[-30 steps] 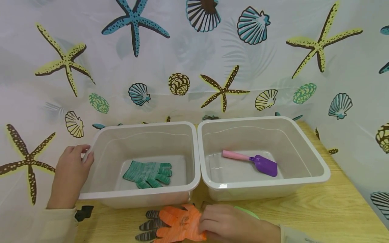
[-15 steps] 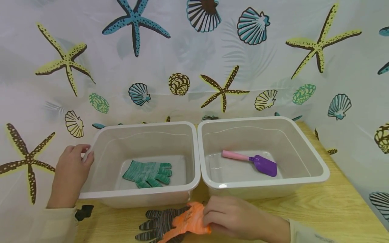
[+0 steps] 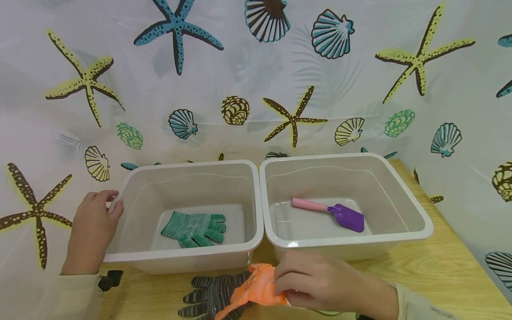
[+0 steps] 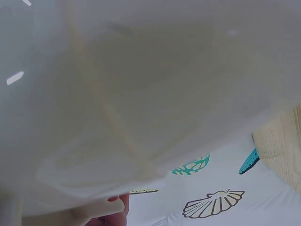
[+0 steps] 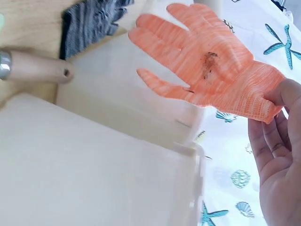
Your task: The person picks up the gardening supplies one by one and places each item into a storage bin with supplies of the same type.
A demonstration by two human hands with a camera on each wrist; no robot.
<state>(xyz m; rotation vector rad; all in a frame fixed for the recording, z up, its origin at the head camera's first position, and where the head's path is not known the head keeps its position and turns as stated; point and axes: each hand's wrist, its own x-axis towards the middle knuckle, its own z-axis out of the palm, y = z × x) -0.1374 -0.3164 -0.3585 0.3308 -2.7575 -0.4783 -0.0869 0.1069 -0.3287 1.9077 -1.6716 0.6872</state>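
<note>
Drawn right, the orange glove — cuff pinched by the right hand — bares more grey glove, cut off nearest; the left hand grips the left tub.

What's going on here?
A person's right hand pinches an orange glove by its cuff, in front of the two tubs. In the head view, the orange glove partly covers a dark striped glove on the table. The left hand holds the outer rim of the left tub, where a green glove lies. A purple shovel with a pink handle lies in the right tub.
</note>
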